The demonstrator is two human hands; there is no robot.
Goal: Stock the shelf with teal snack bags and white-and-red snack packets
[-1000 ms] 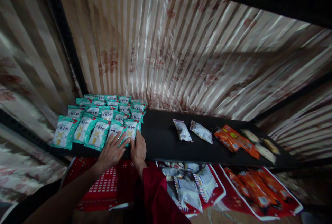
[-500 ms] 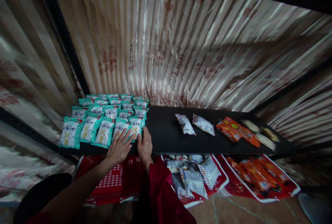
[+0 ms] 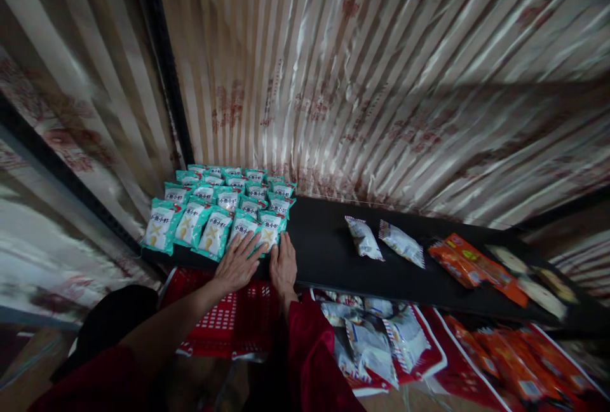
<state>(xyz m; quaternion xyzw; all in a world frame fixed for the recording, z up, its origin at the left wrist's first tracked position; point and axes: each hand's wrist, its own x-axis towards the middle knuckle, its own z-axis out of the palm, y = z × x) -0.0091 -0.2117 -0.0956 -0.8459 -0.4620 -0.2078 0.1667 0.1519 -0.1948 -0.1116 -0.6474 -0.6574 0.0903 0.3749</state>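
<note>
Hands: left hand (image 3: 237, 264) flat, fingers spread, on front-row teal snack packets (image 3: 216, 212); right hand (image 3: 283, 264) flat, fingers together, against the block's right edge.
Packets: tight rows, left end of black shelf (image 3: 328, 253).
Shelf, right: two white packets (image 3: 384, 240), orange packets (image 3: 471, 266), well apart.
Below: red baskets (image 3: 229, 323).

I am looking at what seems to be a small shop or stockroom. A black shelf (image 3: 328, 253) is carrying many identical teal snack packets (image 3: 214, 208) lying in neat rows, with silver packets (image 3: 384, 240) and orange packets (image 3: 471, 266) lying further along it. Red baskets (image 3: 229, 323) below are holding more of the same wrapped goods. Striped fabric (image 3: 381, 81) is hanging behind the shelf.
</note>
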